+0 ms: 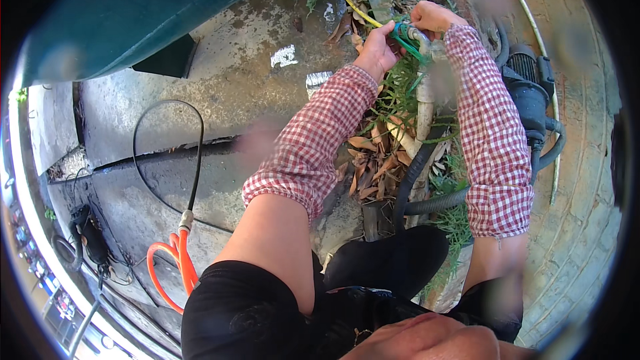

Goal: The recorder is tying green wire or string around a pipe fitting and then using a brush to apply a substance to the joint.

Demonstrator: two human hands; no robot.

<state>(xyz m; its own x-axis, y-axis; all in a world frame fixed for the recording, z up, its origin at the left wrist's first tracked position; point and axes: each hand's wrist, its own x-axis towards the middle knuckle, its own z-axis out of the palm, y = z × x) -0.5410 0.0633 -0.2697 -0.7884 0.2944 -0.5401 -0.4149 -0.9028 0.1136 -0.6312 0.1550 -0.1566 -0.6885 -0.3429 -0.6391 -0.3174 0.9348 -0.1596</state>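
Both arms, in red-and-white checked sleeves, reach forward to a joint on a pale upright pipe (425, 103). My left hand (379, 50) is closed, thumb and fingers pinching the end of a yellow hose (359, 10) where it meets the joint. A green strip (409, 47) is wound about this joint, its loose ends hanging down beside the pipe. My right hand (435, 19) is curled shut on the far right side of the joint, its fingertips together close to the strip. What lies between those fingertips is too small to make out.
Dry leaves (380, 167) and green weeds surround the pipe's foot. A dark motor pump (527, 93) stands by the brick wall at right, with a grey corrugated hose (437, 201) lower down. Left are a large green tank (133, 13), a black cable loop (202, 123) and an orange hose (183, 260).
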